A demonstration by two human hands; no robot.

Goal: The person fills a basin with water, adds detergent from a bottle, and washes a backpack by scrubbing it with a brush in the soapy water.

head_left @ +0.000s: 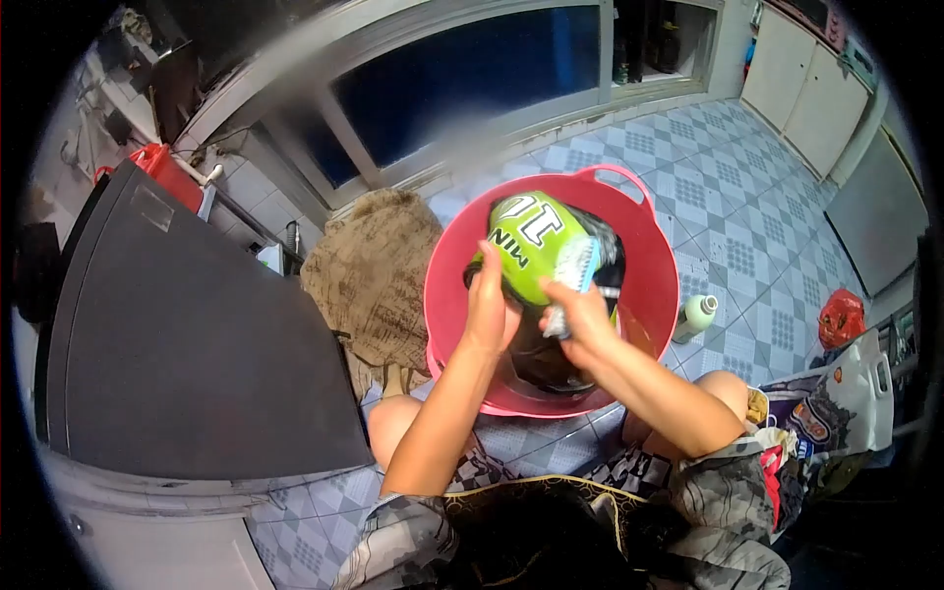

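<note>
A pink tub (454, 211) stands on the floor between my knees, with dark cloth and some water inside. Over it is a bright green jersey (526, 241) with "10" and "MIN" printed on it. My left hand (490, 307) grips the jersey's near left side, thumb pointing up; some of its fingers are hidden beneath the cloth. In my right hand (582, 320) is a scrub brush (576, 264) with pale blue and white bristles, resting against the right side of the jersey. The brush is slightly blurred.
A brown mat (374, 270) lies left of the tub, beside a dark grey cabinet-like box (187, 334). A pale green bottle (696, 315) stands to the right on the tiles. Farther right are a red plastic bag (842, 318) and a white printed bag (855, 398).
</note>
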